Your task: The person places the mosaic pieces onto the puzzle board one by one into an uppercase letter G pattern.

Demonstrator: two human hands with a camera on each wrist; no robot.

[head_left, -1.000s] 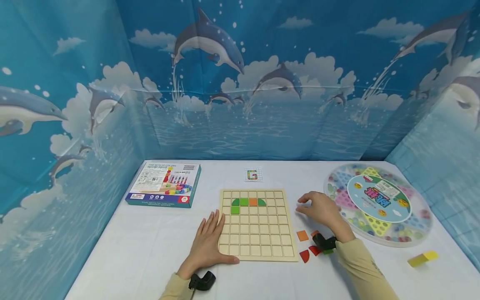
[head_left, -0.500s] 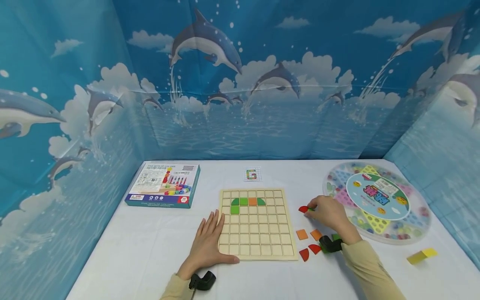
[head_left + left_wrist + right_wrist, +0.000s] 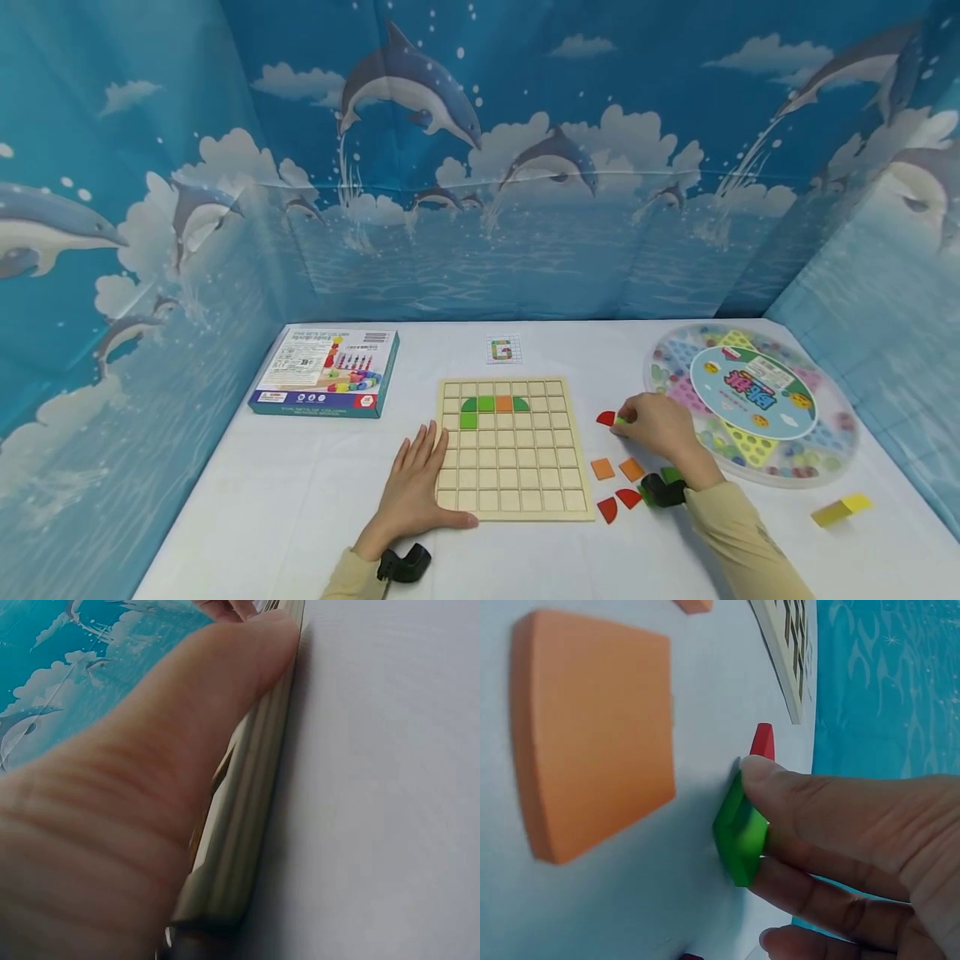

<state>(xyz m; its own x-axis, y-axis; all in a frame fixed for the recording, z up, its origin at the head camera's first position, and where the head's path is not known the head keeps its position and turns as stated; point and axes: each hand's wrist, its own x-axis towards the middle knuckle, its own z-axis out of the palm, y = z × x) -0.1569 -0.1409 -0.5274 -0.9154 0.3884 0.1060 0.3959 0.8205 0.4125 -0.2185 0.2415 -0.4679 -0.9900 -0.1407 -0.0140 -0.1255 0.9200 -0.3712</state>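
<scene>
The step seems pickup: left hand [image 3: 420, 487] spread against the board [image 3: 508, 458]; right hand [image 3: 662, 428], right of centre, pinching a green tile [image 3: 744, 836] that likely needs lifting.

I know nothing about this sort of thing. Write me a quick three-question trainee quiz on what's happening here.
1. How many small, flat, coloured pieces sit on the pale, square grid board?
2. True or false: the left hand touches the board.
3. Which is in the grip of the right hand?
A) flat orange square
B) flat green piece
C) yellow block

Key: 1. Five. 2. True. 3. B.
</scene>
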